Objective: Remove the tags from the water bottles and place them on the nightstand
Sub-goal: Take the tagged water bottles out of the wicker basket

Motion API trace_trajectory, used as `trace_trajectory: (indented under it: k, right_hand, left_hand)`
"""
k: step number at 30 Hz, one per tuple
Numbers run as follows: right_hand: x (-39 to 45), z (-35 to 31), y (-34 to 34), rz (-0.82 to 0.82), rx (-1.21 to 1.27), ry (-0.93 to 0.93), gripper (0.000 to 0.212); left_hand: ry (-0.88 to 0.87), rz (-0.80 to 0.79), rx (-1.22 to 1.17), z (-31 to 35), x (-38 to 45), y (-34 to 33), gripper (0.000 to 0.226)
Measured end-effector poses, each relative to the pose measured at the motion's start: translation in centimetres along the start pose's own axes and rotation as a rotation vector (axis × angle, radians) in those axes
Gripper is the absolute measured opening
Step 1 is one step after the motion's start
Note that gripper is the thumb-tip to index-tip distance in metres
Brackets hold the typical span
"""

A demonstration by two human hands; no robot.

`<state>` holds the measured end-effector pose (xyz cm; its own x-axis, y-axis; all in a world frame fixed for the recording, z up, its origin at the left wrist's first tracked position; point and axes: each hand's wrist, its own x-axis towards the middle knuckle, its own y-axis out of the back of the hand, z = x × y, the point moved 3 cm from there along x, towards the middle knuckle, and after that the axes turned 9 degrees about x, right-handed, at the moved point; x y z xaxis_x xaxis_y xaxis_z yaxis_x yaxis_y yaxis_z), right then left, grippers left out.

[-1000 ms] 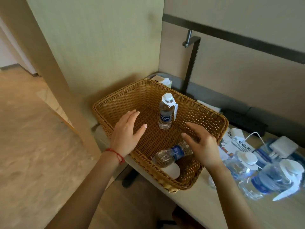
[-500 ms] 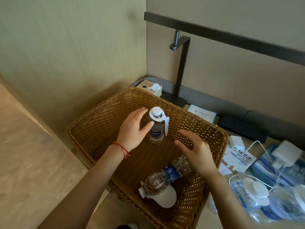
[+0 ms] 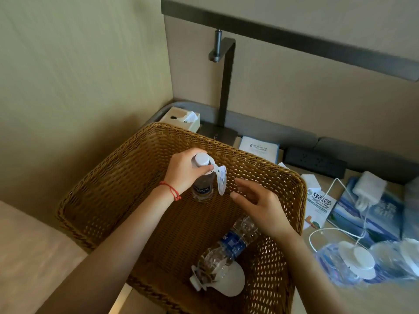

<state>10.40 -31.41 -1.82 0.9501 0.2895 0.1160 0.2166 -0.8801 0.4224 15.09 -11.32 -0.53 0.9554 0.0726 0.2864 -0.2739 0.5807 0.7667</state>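
We read "AQUAFINA" on the upright bottle (image 3: 202, 185) in the wicker basket (image 3: 127, 171); our left hand (image 3: 184, 172) grips its neck, white tag (image 3: 221, 180) hanging off the cap. Right hand (image 3: 260, 206) hovers w/ fingers spread, empty. 2nd bottle (image 3: 226, 248) lies in the basket, tag on. Card (image 3: 258, 148) behind reads "PROMISE".

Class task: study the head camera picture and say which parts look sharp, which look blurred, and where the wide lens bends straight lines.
Head view: the upright bottle in the left hand and the basket weave read sharp; the bottles on the nightstand at lower right are smeared; the dark wall rail slants and bows slightly.
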Motion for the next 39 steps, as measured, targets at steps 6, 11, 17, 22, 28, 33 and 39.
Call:
trace_trajectory:
  k: [6,11,17,22,28,33,39]
  right_hand:
    - [0.3,0.2,-0.4,-0.083,0.084,-0.049,0.034]
    - [0.2,0.2,-1.1,-0.201,0.049,-0.063,0.044]
    - [0.0,0.3,-3.6,-0.487,-0.103,-0.016,0.048]
    - [-0.4,0.7,-5.8,-0.716,-0.25,0.002,0.051]
    - [-0.5,2.5,-7.1,-0.922,-0.401,-0.114,0.054]
    - [-0.3,3.9,-8.1,-1.135,-0.527,-0.223,0.051]
    - [0.3,4.4,-8.8,-1.225,-0.565,-0.283,0.052]
  left_hand:
    - [-0.041,0.028,-0.041,-0.8,-0.4,0.5,0.036]
    - [-0.076,0.1,-0.04,-1.2,-1.1,1.8,0.026]
    - [-0.063,0.132,-0.034,-2.5,-2.5,4.2,0.022]
    - [-0.04,0.099,-0.027,-3.8,-4.2,5.3,0.022]
    - [0.016,0.091,-0.113,-5.4,-5.0,5.8,0.018]
    - [0.017,0.101,-0.145,-6.1,-4.9,5.8,0.021]
    - [0.018,0.139,-0.131,-6.8,-4.7,5.8,0.024]
